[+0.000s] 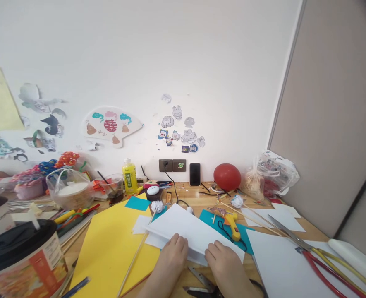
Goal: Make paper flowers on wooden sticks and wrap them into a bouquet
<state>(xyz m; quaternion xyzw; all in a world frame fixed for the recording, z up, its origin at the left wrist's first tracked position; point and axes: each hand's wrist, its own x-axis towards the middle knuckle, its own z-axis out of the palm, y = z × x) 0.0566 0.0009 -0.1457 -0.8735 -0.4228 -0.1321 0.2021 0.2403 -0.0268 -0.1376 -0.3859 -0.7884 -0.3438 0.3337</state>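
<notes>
A white sheet of paper [183, 223] lies in front of me, its near edge folded or curled up. My left hand [175, 252] is closed on that near edge, fingers bent over it. A short way to the right, my right hand [221, 258] grips the same edge with curled fingers. The thumbs of both hands are hidden. Below the paper, between my wrists, dark-handled scissors [203, 285] lie partly covered by my right arm. A thin wooden stick [133, 265] slants from the paper's left corner toward me.
A yellow sheet [114, 244] covers the table's left side, beside a lidded cup [21, 256]. A yellow glue gun [232, 221] rests on teal paper behind the sheet. Large scissors [307, 246] lie on white paper at right. A red balloon [227, 176] and a phone [195, 174] stand near the wall.
</notes>
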